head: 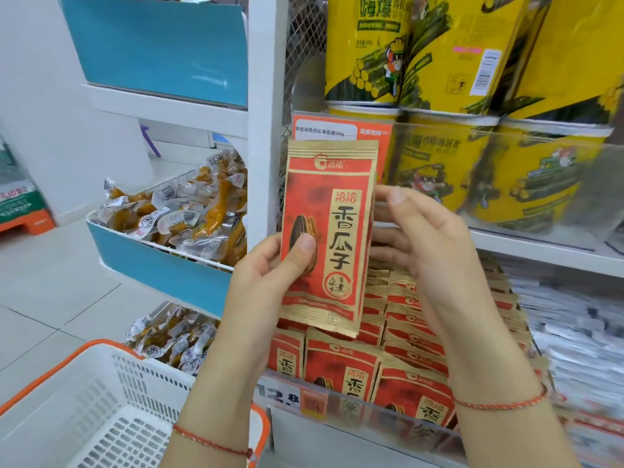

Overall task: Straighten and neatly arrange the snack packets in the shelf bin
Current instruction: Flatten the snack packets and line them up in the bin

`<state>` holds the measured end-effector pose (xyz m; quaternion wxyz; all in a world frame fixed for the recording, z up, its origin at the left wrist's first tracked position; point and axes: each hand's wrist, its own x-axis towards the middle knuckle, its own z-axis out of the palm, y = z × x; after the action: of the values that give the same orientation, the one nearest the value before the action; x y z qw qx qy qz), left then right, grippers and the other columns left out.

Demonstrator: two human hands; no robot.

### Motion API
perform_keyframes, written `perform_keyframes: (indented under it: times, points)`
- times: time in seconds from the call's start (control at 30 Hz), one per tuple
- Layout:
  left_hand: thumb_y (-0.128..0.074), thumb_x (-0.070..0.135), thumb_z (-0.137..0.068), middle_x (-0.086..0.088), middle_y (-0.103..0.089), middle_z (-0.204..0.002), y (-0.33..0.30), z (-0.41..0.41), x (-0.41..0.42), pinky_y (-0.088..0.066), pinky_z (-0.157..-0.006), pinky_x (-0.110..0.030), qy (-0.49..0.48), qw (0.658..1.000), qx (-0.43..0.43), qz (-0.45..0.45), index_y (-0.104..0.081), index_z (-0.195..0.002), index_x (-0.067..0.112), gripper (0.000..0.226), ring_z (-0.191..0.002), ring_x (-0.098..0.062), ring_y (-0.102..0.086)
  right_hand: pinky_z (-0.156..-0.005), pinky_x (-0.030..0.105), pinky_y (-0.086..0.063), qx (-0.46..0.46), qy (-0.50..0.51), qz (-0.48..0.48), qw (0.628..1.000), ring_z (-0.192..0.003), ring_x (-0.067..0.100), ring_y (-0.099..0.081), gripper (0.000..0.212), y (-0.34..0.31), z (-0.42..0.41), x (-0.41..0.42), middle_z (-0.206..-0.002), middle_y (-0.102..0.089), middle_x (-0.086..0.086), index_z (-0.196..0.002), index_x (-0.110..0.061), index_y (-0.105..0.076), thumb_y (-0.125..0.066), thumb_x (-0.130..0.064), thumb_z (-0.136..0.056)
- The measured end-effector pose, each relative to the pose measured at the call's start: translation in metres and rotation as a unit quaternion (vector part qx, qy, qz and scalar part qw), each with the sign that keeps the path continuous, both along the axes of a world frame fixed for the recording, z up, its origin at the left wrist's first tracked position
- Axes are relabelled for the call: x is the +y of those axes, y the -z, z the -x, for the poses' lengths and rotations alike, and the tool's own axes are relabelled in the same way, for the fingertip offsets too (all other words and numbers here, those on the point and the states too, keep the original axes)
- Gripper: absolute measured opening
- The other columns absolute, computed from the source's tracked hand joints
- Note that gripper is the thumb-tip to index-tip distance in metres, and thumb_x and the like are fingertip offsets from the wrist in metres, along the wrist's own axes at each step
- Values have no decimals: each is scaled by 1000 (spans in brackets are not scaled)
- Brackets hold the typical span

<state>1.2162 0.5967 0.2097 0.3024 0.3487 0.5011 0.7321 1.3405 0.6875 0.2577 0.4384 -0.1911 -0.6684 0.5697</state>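
We hold one red and gold packet [329, 238] upright above the shelf bin [354, 405], clear of the rows of matching packets [388, 336] standing inside it. Our left hand [270, 268] pinches its lower left edge, thumb on the front. Our right hand [425, 238] touches the packet's right edge with loosely bent fingers. Yellow tubs [439, 157] stand on the shelf above. A white basket [111, 410] with an orange rim sits at the lower left.

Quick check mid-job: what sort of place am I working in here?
Most likely a snack shop or small supermarket: shelf bins of stocked sunflower seed packets, a price tag on the shelf edge, and a shopping basket.
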Motion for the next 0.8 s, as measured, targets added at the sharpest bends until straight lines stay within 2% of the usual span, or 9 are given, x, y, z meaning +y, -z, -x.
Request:
perform_keyframes:
  times: [0.13, 0.2, 0.23, 0.3, 0.37, 0.57, 0.7, 0.8]
  points:
    - [-54, 38, -81, -3, -76, -90, 2, -2, 3, -56, -63, -22, 9, 999, -46, 4, -74, -98, 15, 35, -77, -13, -72, -60, 22, -55, 8, -10, 12, 1000, -72, 15, -70, 22, 2, 2, -1, -90, -75, 6, -92, -16, -71, -52, -27, -93]
    - [-54, 41, -81, -4, -75, -85, 4, -1, 6, -55, -62, -25, 1, 997, -76, 21, -78, -89, 19, 34, -73, -14, -70, -60, 25, -55, 13, -8, 21, 1000, -69, 16, -69, 26, 1, 5, -2, -90, -74, 9, -91, -13, -71, -56, -33, -87]
    - [-54, 41, -84, -6, -73, -86, 6, 0, 8, -55, -67, -30, -4, 996, -84, 34, -78, -90, 19, 34, -75, -17, -69, -60, 26, -55, 16, -5, 23, 1000, -67, 17, -69, 29, 0, 6, -2, -89, -74, 9, -90, -12, -72, -58, -36, -82]
    - [-50, 35, -95, -10, -69, -95, 8, 1, 12, -51, -84, -41, -21, 995, -79, 59, -72, -105, 11, 34, -89, -25, -64, -60, 28, -55, 21, 2, 28, 999, -66, 16, -68, 29, 0, 8, -3, -86, -74, 10, -87, -12, -71, -61, -37, -79]
    - [-46, 30, -101, -10, -65, -98, 8, 1, 14, -46, -89, -44, -35, 995, -65, 68, -64, -115, 5, 34, -95, -27, -59, -61, 28, -55, 26, 4, 38, 999, -67, 15, -68, 22, 1, 8, -3, -84, -74, 10, -86, -11, -71, -64, -31, -84]
    - [-46, 30, -101, 5, -62, -77, 10, 3, 13, -44, -71, -31, -35, 996, -14, 84, -64, -96, 15, 24, -76, -14, -57, -56, 13, -48, 37, -18, 57, 997, -61, 2, -65, 15, 1, 8, -10, -65, -70, -7, -82, -14, -66, -57, -20, -92]
    - [-46, 29, -101, 13, -60, -64, 8, 1, 11, -41, -62, -25, -39, 995, -4, 94, -63, -89, 16, 25, -65, -8, -55, -56, 17, -51, 46, -22, 80, 995, -62, 7, -66, 15, 3, 9, -7, -73, -72, 1, -83, -13, -69, -58, -17, -93]
    - [-44, 26, -101, 13, -57, -54, 5, -2, 9, -39, -54, -20, -36, 996, 2, 86, -63, -78, 17, 31, -52, -2, -53, -56, 19, -52, 51, -17, 92, 994, -62, 9, -66, 15, 5, 10, -4, -79, -72, 4, -86, -11, -70, -59, -19, -92]
